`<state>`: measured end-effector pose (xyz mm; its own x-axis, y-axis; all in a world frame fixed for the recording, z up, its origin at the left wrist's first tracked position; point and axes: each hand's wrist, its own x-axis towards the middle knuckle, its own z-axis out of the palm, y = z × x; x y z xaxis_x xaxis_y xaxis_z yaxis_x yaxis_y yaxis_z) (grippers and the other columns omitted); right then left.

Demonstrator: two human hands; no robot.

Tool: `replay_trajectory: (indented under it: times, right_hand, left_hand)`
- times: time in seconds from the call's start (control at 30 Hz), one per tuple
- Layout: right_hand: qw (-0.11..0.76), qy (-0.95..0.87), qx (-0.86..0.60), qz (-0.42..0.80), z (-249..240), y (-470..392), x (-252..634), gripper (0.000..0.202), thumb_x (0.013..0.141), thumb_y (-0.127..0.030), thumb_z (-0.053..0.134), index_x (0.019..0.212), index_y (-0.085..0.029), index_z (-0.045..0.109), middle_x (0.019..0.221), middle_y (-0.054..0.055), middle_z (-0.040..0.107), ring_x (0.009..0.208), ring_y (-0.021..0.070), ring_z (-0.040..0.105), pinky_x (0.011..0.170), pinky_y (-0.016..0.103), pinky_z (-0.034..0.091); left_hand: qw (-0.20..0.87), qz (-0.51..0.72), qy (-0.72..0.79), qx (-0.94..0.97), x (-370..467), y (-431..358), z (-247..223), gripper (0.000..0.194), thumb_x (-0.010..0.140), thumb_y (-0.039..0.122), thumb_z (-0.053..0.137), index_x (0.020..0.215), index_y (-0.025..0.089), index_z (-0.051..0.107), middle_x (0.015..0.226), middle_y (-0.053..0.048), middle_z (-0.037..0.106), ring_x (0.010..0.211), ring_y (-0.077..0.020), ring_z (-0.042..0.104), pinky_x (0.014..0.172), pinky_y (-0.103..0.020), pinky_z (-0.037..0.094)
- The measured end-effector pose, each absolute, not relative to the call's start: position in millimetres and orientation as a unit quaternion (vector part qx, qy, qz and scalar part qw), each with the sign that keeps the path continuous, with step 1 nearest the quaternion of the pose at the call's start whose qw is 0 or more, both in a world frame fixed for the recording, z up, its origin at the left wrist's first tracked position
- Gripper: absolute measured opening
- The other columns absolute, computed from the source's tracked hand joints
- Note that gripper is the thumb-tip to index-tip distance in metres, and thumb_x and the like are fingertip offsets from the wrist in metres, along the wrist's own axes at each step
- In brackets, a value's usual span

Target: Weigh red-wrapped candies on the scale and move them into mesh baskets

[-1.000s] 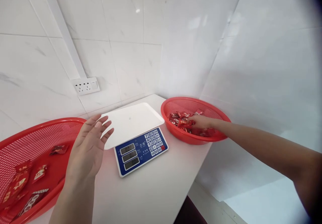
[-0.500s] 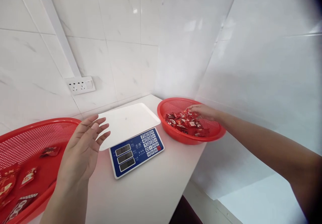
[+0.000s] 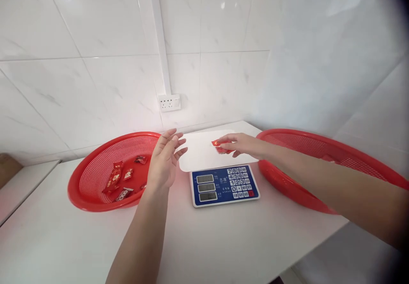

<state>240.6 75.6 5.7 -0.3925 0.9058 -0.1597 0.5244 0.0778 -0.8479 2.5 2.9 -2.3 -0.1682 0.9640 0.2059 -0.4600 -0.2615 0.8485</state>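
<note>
"Sweets (image 3: 217,144) in red wrappers: where are they?"

"In the right hand (image 3: 244,145), over the white pan (image 3: 196,154) of the scale (image 3: 225,169). The fingertips are pinched on them. I can't tell how many there are, or whether they touch the pan."

"And the left hand (image 3: 163,162)?"

"Nothing in it. Its fingers are apart and loosely bent, palm turned toward the pan, between that and the left basket (image 3: 75,192)."

"Place the scale for me on the table (image 3: 191,241)."

"Nearer the back edge than the front one, keypad (image 3: 239,182) facing the person. The displays (image 3: 206,187) are too faint to read with certainty."

"And the two baskets?"

"Both red. The left one sits near the back edge, toward the table's left edge, with several wrapped pieces (image 3: 128,174) spread on its floor. The right basket (image 3: 277,182) is at the right end, just beside the scale. The right forearm crosses in front of it and hides most of the inside."

"Anything behind?"

"White tiled wall (image 3: 111,92) along the back edge, with a socket (image 3: 169,103) above it."
</note>
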Motion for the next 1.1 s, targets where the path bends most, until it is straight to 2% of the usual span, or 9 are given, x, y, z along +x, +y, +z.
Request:
replay_trajectory:
  times: [0.1, 0.2, 0.33, 0.57, 0.83, 1.0, 1.1]
  right_hand:
    - [0.194, -0.722, -0.501, 0.435, 0.1, 87.5, 223.8, 0.037, 0.081, -0.046, 0.061, 0.109, -0.022, 0.064, 0.119, 0.009, 0.063, 0.092, 0.0188, 0.061, 0.068, 0.028, 0.051]
    - [0.203, -0.720, -0.515, 0.418, -0.1, 92.9, 222.4, 0.029, 0.083, -0.038, 0.060, 0.107, -0.022, 0.065, 0.132, 0.007, 0.056, 0.088, 0.0162, 0.062, 0.069, 0.027, 0.052]
    - [0.198, -0.724, -0.520, 0.409, -0.5, 92.7, 228.3, 0.028, 0.083, -0.030, 0.060, 0.109, -0.022, 0.064, 0.127, 0.008, 0.059, 0.084, 0.0156, 0.062, 0.068, 0.026, 0.053]
    - [0.178, -0.723, -0.530, 0.407, -8.0, 94.3, 239.3, 0.055, 0.079, -0.023, 0.063, 0.132, -0.023, 0.049, 0.119, 0.012, 0.060, 0.080, 0.0158, 0.064, 0.073, 0.030, 0.056]
    - [0.231, -0.699, -0.516, 0.438, -11.0, 91.8, 246.8, 0.051, 0.074, -0.012, 0.061, 0.123, -0.020, 0.053, 0.118, 0.010, 0.059, 0.092, 0.0174, 0.063, 0.082, 0.032, 0.055]
    - [0.234, -0.702, -0.558, 0.375, 3.2, 82.8, 283.8, 0.046, 0.078, -0.017, 0.060, 0.123, -0.022, 0.054, 0.115, 0.009, 0.062, 0.082, 0.0175, 0.065, 0.073, 0.031, 0.056]
    - [0.264, -0.666, -0.613, 0.332, 11.7, 78.3, 336.5, 0.052, 0.078, -0.023, 0.062, 0.129, -0.022, 0.049, 0.123, 0.010, 0.059, 0.094, 0.0204, 0.064, 0.079, 0.030, 0.055]
  left_hand:
    - [0.505, 0.705, 0.316, 0.384, -2.8, -0.1, 0.5, 0.027, 0.075, 0.031, 0.068, 0.100, 0.024, 0.062, 0.107, -0.003, 0.061, 0.091, -0.0135, 0.059, 0.079, -0.029, 0.048]
    - [0.503, 0.711, 0.311, 0.381, -4.2, -0.5, 2.1, 0.026, 0.076, 0.031, 0.067, 0.100, 0.023, 0.061, 0.107, -0.004, 0.061, 0.091, -0.0136, 0.059, 0.078, -0.028, 0.048]
    - [0.507, 0.706, 0.309, 0.386, -3.5, 1.9, 1.2, 0.026, 0.076, 0.030, 0.067, 0.100, 0.023, 0.061, 0.109, -0.004, 0.061, 0.092, -0.0140, 0.059, 0.079, -0.029, 0.048]
    - [0.506, 0.700, 0.314, 0.395, -3.1, 2.2, -0.4, 0.027, 0.075, 0.031, 0.067, 0.100, 0.024, 0.061, 0.110, -0.004, 0.061, 0.093, -0.0150, 0.060, 0.081, -0.030, 0.047]
    - [0.506, 0.693, 0.317, 0.403, -1.5, 3.0, -2.0, 0.025, 0.075, 0.031, 0.068, 0.099, 0.025, 0.061, 0.107, -0.003, 0.062, 0.091, -0.0136, 0.060, 0.079, -0.028, 0.048]
    - [0.493, 0.691, 0.337, 0.407, -0.7, 3.3, 0.3, 0.024, 0.073, 0.030, 0.069, 0.095, 0.025, 0.062, 0.101, -0.002, 0.065, 0.087, -0.0142, 0.061, 0.076, -0.028, 0.049]
    - [0.482, 0.695, 0.345, 0.407, 0.4, 4.5, 2.1, 0.021, 0.072, 0.028, 0.071, 0.092, 0.027, 0.065, 0.098, -0.001, 0.066, 0.085, -0.0141, 0.061, 0.074, -0.026, 0.050]
